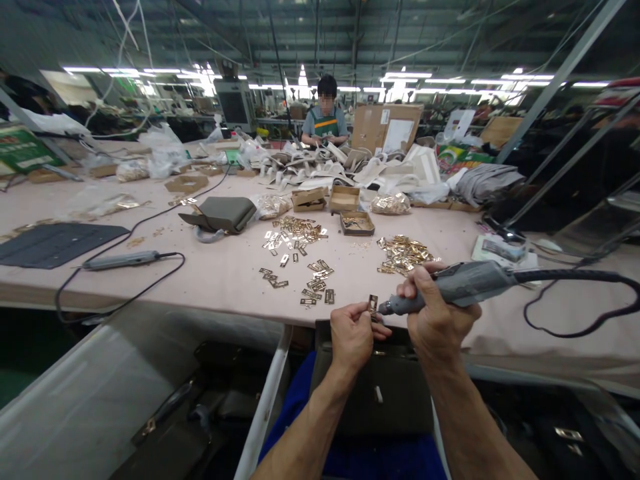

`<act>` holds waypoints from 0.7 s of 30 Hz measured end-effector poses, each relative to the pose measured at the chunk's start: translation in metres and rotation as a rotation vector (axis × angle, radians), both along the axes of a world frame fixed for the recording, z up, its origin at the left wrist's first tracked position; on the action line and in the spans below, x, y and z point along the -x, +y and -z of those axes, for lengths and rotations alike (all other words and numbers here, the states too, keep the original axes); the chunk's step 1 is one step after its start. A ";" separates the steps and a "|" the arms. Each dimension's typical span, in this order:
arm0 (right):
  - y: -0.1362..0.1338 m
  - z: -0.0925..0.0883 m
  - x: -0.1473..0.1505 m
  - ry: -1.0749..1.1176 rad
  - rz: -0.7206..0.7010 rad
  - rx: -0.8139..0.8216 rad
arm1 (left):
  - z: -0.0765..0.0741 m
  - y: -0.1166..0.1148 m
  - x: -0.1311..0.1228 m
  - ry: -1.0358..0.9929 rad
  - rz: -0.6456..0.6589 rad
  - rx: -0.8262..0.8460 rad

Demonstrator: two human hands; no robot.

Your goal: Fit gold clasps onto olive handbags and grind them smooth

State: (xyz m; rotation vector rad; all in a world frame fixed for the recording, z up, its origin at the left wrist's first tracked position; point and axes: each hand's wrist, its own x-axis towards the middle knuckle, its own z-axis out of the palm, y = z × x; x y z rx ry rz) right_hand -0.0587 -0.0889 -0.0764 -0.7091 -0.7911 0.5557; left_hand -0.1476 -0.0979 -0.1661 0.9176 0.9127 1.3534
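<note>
My right hand (440, 323) is wrapped round a grey electric screwdriver (473, 283), its cable running off to the right. The screwdriver's tip points left at a small gold metal plate (373, 303) with a cut-out. This plate is pinched upright in the fingers of my left hand (353, 337), at the table's front edge. Whether the tip touches it I cannot tell. Below both hands a dark olive bag (370, 393) lies on my lap. Loose gold plates (315, 290) and a pile of gold metal parts (405, 253) lie on the table just beyond my hands.
A second electric screwdriver (123, 260) lies at left with its cable, near a folded olive bag (225, 215). Small cardboard boxes (345, 199) stand mid-table. Behind them is a heap of pale pieces (320, 167). A co-worker (325, 120) sits opposite. At lower left, a white-sided bin (125, 373) holds dark bags.
</note>
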 end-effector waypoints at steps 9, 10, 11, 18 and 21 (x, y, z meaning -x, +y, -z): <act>-0.004 -0.003 0.003 -0.038 0.024 0.003 | -0.003 0.000 0.002 0.008 0.001 0.002; -0.004 -0.003 0.004 -0.042 0.025 0.006 | -0.003 -0.001 0.002 0.003 0.003 0.000; -0.005 -0.003 0.004 -0.046 0.026 0.008 | -0.003 -0.001 0.002 -0.003 0.007 -0.002; -0.006 -0.003 0.005 -0.054 0.043 0.006 | -0.003 -0.002 0.003 -0.071 0.025 0.002; -0.005 -0.003 0.005 -0.051 0.033 0.006 | -0.002 -0.002 0.002 -0.085 0.022 0.004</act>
